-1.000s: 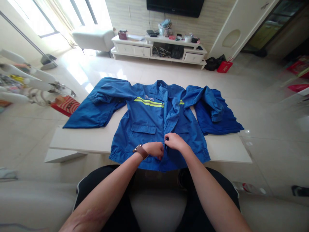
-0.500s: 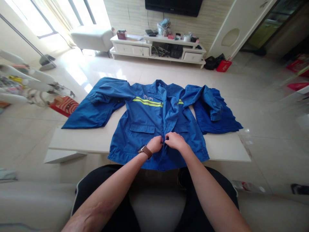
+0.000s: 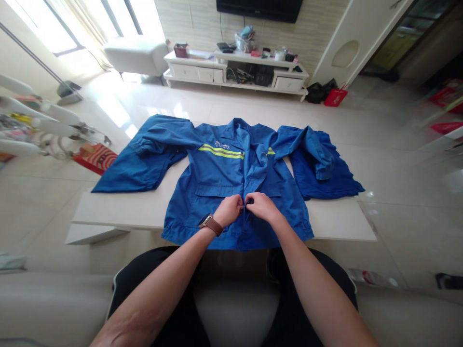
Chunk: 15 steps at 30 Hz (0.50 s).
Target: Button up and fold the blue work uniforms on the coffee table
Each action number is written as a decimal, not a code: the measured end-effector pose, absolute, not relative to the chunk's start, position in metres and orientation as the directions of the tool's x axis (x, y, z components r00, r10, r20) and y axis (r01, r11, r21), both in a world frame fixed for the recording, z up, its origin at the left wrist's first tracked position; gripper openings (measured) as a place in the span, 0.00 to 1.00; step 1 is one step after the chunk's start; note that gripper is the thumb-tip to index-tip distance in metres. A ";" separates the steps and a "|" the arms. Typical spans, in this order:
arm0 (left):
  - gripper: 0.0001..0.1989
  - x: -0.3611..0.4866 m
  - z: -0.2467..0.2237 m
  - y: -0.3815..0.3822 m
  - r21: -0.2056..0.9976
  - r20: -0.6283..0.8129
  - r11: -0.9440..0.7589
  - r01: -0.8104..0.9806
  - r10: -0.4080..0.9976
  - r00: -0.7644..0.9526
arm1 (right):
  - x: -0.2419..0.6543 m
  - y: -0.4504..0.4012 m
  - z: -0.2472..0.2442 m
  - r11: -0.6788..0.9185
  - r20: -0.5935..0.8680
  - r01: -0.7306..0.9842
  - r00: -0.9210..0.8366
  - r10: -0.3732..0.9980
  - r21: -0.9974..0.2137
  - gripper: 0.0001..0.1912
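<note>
A blue work jacket (image 3: 213,171) with a yellow-and-grey reflective stripe lies front side up, collar away from me, sleeves spread to both sides. Its upper front is open, one flap folded back on the right. My left hand (image 3: 230,209), a watch (image 3: 211,223) on its wrist, pinches the front edge low on the jacket. Close beside it, my right hand (image 3: 261,204) is closed on the facing front edge. The fingertips nearly meet, and any button between them is too small to make out.
The jacket rests on a white table (image 3: 119,209). More folded blue cloth lies under the sleeves, at left (image 3: 133,168) and right (image 3: 318,180). A red bag (image 3: 97,159) stands on the floor at left. Beyond is a white TV cabinet (image 3: 197,73) bearing several small items.
Both hands have shifted slightly up the jacket front, away from me, still pinching its edges. The lower front edges lie a little differently.
</note>
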<state>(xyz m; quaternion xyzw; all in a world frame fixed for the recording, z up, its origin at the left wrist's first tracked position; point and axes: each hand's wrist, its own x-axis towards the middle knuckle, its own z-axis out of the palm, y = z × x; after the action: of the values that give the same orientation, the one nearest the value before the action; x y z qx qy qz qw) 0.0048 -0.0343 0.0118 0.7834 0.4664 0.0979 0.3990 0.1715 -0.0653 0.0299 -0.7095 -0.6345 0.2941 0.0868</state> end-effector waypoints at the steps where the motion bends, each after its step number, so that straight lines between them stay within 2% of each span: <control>1: 0.05 0.004 0.015 -0.034 0.724 -0.221 -0.235 0.649 0.812 0.541 | 0.172 -0.065 0.029 -0.175 -0.315 0.850 0.012 0.949 -0.496 0.13; 4: 0.04 0.000 0.023 -0.034 0.700 -0.175 -0.287 0.654 0.819 0.547 | 0.174 -0.064 0.027 -0.150 -0.307 0.838 -0.023 0.951 -0.525 0.12; 9: 0.08 -0.003 0.030 -0.040 0.629 -0.107 -0.384 0.676 0.819 0.564 | 0.173 -0.065 0.027 -0.105 -0.255 0.799 -0.062 0.965 -0.592 0.12; 15: 0.11 -0.002 0.033 -0.037 0.674 -0.121 -0.339 0.657 0.826 0.550 | 0.168 -0.065 0.028 -0.101 -0.161 0.783 0.000 0.987 -0.614 0.13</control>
<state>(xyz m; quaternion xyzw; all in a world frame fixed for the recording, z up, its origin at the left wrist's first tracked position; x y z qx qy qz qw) -0.0017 -0.0370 0.0326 0.8090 0.4583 0.1221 0.3472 0.1681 -0.0646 0.0276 -0.6843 -0.6465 0.2863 0.1783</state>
